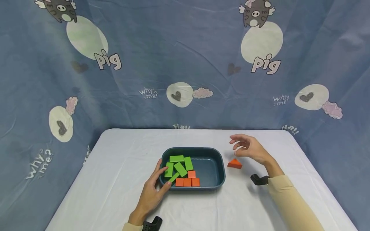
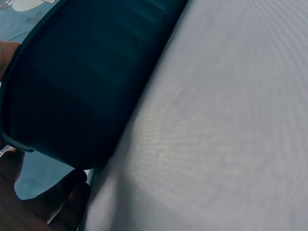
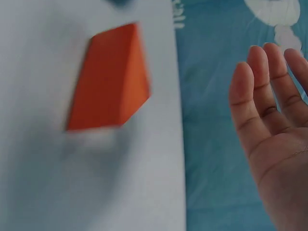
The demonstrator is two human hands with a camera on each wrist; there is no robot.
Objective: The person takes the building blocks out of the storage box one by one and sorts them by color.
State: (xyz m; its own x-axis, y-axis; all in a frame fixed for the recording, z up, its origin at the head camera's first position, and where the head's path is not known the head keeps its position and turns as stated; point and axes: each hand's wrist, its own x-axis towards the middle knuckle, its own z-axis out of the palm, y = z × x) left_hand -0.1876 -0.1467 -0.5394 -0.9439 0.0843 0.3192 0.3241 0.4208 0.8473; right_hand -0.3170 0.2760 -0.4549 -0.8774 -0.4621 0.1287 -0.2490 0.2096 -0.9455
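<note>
A dark blue tray (image 1: 209, 187) with raised walls stands on the white table. My left hand (image 1: 152, 188) grips its left end, thumb and a finger over the rim; in the left wrist view, other fingers (image 2: 67, 190) lie against the outer wall (image 2: 72, 96). To the right of the tray, an orange triangular block (image 1: 234, 164) lies alone on the cloth. Just above it is my right hand (image 1: 249, 149), fingers loosely bent and holding nothing. The right wrist view shows this block (image 3: 103, 84) slightly blurred, apart from the fingers (image 3: 243, 98).
Several green blocks (image 1: 176, 158) fill the left part of the tray, one of them leaning near the left thumb. Several orange square-faced blocks (image 1: 187, 182) sit along the near wall. A blue patterned curtain (image 1: 185, 57) hangs behind the white table (image 1: 115, 160).
</note>
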